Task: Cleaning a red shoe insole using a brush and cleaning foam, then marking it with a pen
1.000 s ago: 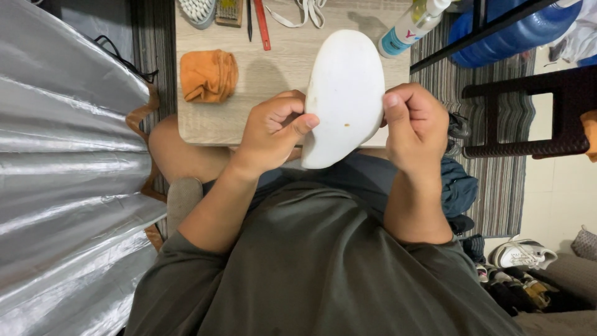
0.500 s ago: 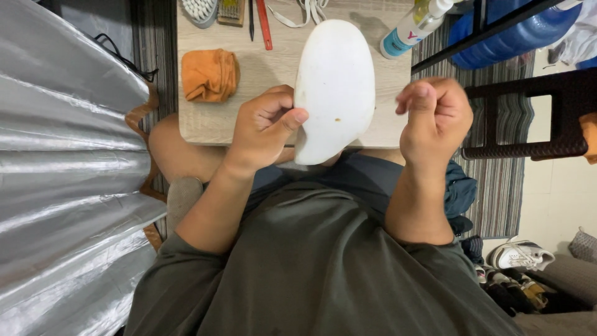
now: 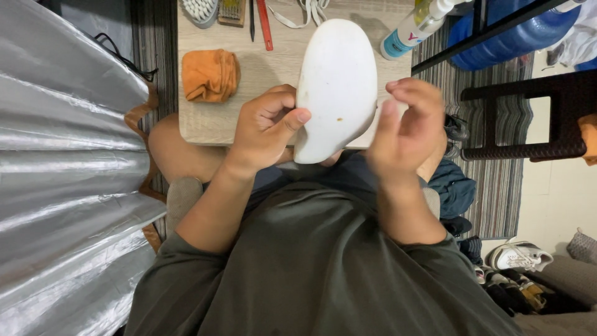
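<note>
My left hand (image 3: pixel 267 127) grips a white shoe (image 3: pixel 337 87) by its left edge, the pale, lightly speckled sole turned up toward me, held over the near edge of a small wooden table (image 3: pixel 211 124). My right hand (image 3: pixel 407 121) hovers just right of the shoe. Its fingers are loosely spread and blurred, and it holds nothing. My dark grey shirt fills the bottom of the view.
On the table lie a folded orange cloth (image 3: pixel 210 74), a brush (image 3: pixel 200 9), a red stick-like tool (image 3: pixel 265 25), white laces (image 3: pixel 305 12) and a spray bottle (image 3: pixel 413 28). A silver sheet (image 3: pixel 62 174) hangs at left. A dark stool (image 3: pixel 528 118), a blue jug (image 3: pixel 516 37) and sneakers (image 3: pixel 519 255) stand at right.
My right hand let go of the shoe's right edge, drew away and opened. My left hand tilted the shoe more upright, alone holding it.
</note>
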